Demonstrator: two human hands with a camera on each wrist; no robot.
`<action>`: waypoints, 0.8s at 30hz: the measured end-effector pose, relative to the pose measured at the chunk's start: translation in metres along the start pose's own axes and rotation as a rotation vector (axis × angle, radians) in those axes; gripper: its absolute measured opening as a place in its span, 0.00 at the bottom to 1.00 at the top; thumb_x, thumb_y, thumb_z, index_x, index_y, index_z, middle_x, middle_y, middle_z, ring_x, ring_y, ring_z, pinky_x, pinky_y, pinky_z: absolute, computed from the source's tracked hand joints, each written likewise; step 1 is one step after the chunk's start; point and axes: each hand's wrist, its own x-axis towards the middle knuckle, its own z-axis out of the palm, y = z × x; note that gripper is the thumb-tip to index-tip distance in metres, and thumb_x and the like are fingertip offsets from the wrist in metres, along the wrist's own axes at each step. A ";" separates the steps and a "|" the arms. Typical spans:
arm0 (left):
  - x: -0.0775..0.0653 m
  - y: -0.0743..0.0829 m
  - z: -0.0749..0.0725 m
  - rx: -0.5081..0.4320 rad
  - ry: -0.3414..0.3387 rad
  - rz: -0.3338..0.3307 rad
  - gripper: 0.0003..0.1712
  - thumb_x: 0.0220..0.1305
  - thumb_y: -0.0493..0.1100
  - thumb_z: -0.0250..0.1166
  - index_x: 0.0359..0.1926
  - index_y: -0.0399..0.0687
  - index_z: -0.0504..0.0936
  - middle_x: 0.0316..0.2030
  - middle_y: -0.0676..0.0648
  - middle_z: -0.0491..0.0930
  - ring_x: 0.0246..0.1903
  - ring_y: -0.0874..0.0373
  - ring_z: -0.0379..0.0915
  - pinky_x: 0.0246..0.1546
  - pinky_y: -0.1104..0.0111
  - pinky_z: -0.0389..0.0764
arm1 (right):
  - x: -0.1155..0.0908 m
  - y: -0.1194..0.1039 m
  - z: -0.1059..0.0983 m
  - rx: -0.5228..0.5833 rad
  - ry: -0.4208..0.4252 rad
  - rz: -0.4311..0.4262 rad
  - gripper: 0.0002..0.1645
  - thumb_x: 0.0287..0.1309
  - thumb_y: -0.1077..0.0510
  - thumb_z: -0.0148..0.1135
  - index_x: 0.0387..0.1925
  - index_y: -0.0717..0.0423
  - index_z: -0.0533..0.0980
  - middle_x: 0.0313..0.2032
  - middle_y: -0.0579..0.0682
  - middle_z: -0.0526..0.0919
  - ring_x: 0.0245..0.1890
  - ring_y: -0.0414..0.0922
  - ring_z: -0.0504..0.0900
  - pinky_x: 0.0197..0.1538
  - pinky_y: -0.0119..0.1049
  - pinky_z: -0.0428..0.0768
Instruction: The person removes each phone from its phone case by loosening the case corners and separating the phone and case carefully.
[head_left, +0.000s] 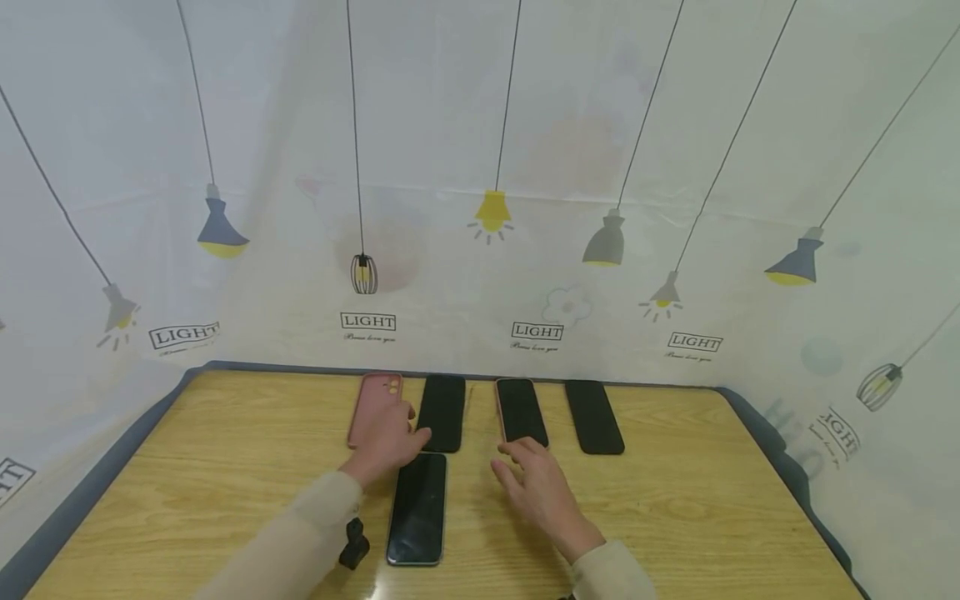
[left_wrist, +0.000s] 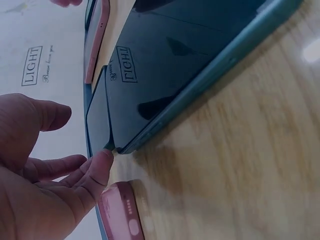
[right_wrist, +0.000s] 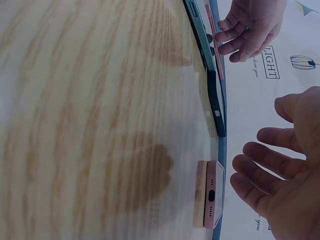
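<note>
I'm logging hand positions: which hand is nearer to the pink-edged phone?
Right. The right hand is by the near end of the pink-edged phone; the left hand is farther off, well to its left.

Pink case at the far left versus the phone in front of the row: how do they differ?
The pink case shows a pink face with a camera area at its top right; the front phone shows a dark, glossy screen. The pink case lies near the table's far edge; the front phone lies closer to the person. Both rest on the wooden table.
</note>
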 end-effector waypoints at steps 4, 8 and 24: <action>0.004 0.002 0.008 0.033 -0.028 -0.016 0.26 0.71 0.46 0.65 0.57 0.27 0.75 0.44 0.36 0.82 0.41 0.47 0.78 0.46 0.52 0.82 | -0.001 0.001 -0.001 0.013 -0.035 0.014 0.16 0.71 0.57 0.64 0.49 0.67 0.83 0.46 0.59 0.85 0.41 0.51 0.84 0.42 0.44 0.86; 0.008 0.005 0.014 0.059 -0.033 -0.036 0.30 0.71 0.47 0.65 0.60 0.24 0.74 0.48 0.32 0.81 0.46 0.45 0.79 0.50 0.51 0.82 | -0.002 0.000 -0.001 0.020 -0.052 0.019 0.16 0.71 0.57 0.64 0.50 0.67 0.83 0.46 0.59 0.84 0.42 0.52 0.85 0.42 0.46 0.86; 0.018 0.026 0.031 0.189 0.055 -0.105 0.42 0.60 0.58 0.76 0.55 0.22 0.77 0.48 0.29 0.79 0.46 0.39 0.79 0.47 0.50 0.83 | -0.002 -0.002 0.003 0.018 -0.047 0.001 0.12 0.69 0.59 0.65 0.46 0.65 0.83 0.43 0.56 0.84 0.40 0.50 0.84 0.42 0.44 0.85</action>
